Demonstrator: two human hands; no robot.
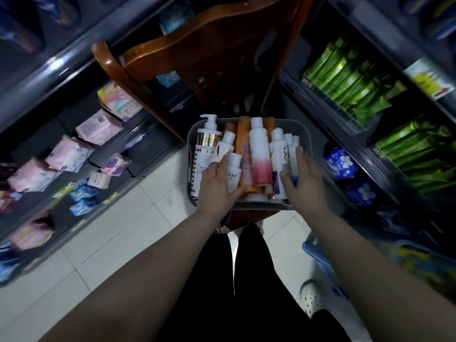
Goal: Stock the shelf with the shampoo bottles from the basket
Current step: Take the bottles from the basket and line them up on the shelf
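Reaching into the grey basket (191,134), both hands were spread unclenched over shampoo bottles, nothing grasped; closing fingers around one seemed needed next.

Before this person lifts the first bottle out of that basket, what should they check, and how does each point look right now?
1. Basket steady: ok, it sits on the wooden chair, though the near edge seems close to the seat's front.
2. Bottles reachable: ok, they lie side by side, caps pointing away.
3. Left hand placed: ok, resting open on the Dove bottle beside the pump bottle.
4. Right hand grip: cannot tell, it is blurred over the white bottles on the right.
5. Caps shut: cannot tell.
6. Free shelf space for shampoo: cannot tell, visible shelves hold pink packs and green packs.
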